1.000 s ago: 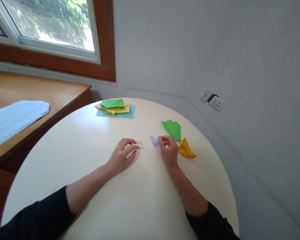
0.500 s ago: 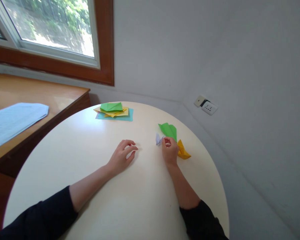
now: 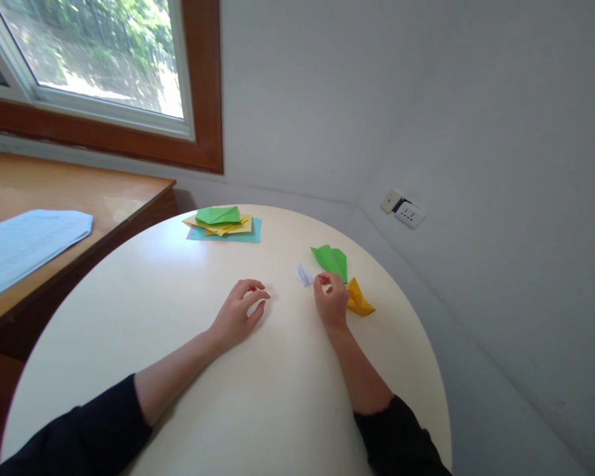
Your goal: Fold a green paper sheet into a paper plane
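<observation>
My right hand is closed in a pinch at the right of the white table. From its fingertips a small white folded paper figure juts out to the left, a little blurred, so its shape is hard to make out. Just beyond the fingers lies a green folded paper piece. A yellow-orange paper boat sits right beside the hand, partly covered by it. My left hand rests on the tabletop with its fingers curved and apart, holding nothing.
Stacked coloured papers, green and yellow over blue, lie at the far edge of the round table. At the left, a wooden desk bears a pale blue cloth-like sheet. A socket is on the wall.
The white paper figure has turned in my right fingers and now shows a different side, farther left of them. My left hand has stayed put. The view has shifted slightly.
</observation>
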Available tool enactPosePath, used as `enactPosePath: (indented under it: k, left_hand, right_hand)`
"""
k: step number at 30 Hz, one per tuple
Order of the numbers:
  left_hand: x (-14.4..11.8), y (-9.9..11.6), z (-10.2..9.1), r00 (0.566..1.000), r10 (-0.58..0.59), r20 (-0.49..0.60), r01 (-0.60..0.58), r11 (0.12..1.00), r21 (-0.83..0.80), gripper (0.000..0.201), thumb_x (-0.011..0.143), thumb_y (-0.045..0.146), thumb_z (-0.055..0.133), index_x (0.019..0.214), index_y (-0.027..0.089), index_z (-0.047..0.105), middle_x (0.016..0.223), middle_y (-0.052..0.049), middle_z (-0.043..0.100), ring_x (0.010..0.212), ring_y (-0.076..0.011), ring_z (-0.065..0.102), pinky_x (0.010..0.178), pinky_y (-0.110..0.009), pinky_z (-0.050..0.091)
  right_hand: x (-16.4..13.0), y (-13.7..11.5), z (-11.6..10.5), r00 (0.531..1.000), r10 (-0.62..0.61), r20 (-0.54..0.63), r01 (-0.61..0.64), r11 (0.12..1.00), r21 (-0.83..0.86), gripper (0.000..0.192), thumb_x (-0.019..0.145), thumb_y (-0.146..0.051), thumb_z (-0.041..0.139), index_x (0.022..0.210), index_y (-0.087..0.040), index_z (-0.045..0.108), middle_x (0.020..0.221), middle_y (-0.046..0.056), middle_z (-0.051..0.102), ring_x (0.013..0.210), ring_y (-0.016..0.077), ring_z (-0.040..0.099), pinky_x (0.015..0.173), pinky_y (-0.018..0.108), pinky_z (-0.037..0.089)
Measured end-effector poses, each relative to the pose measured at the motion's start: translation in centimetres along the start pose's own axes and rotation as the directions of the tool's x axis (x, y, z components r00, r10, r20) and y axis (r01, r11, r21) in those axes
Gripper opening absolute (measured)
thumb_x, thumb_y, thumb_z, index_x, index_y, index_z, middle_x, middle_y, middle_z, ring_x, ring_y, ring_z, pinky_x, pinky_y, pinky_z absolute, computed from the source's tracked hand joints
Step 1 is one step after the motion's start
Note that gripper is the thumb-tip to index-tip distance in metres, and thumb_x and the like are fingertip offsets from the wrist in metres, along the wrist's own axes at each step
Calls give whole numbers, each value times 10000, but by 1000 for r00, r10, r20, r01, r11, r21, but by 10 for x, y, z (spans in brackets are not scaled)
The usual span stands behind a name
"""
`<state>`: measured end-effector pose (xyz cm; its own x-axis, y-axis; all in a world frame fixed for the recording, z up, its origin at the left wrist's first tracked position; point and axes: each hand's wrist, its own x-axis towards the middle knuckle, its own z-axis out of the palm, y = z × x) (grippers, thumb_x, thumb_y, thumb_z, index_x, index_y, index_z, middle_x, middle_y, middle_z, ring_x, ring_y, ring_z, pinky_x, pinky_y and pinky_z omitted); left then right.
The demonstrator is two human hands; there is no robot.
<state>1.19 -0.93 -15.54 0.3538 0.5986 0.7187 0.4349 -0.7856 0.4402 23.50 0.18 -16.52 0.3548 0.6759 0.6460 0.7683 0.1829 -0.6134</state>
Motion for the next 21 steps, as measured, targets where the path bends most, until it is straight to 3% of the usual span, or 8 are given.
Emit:
enactPosePath:
  k: [5, 10, 14, 21]
  left_hand:
    - [0, 0, 0, 1000, -14, -1, 14, 1000, -5, 181, 789, 76, 478, 858, 185, 605, 935, -68, 560, 851, -160, 544, 752, -317, 497]
    - [0, 0, 1, 1000, -27, 3, 27, 1000, -12, 195, 783, 74, 470, 863, 190, 605, 924, -64, 566, 846, -158, 550, 751, -317, 497]
    - [0, -1, 1, 999, -37, 13, 37, 999, -9, 212, 779, 67, 465, 875, 193, 605, 926, -63, 568, 854, -159, 551, 759, -320, 496]
    - [-1, -3, 2, 999, -35, 6, 35, 999, -20, 218, 776, 57, 460, 870, 192, 603, 921, -63, 566, 857, -159, 553, 755, -317, 496]
  right_hand:
    - [1, 0, 9, 975, -125, 181, 159, 970, -184, 175, 772, -234, 508, 902, -154, 595, 900, 94, 617, 876, 212, 543, 788, 324, 420]
    - [1, -3, 13, 915, -74, 397, 235, 898, -373, 171, 791, -207, 516, 916, -169, 626, 953, 90, 631, 881, 221, 548, 759, 324, 380]
    - [1, -2, 14, 915, -63, 399, 228, 897, -380, 163, 793, -199, 511, 890, -175, 640, 981, 86, 630, 877, 210, 560, 766, 318, 367]
    - [1, 1, 12, 941, 10, 337, 96, 950, -296, 131, 747, -170, 513, 833, -173, 611, 902, 66, 659, 875, 206, 578, 790, 326, 353]
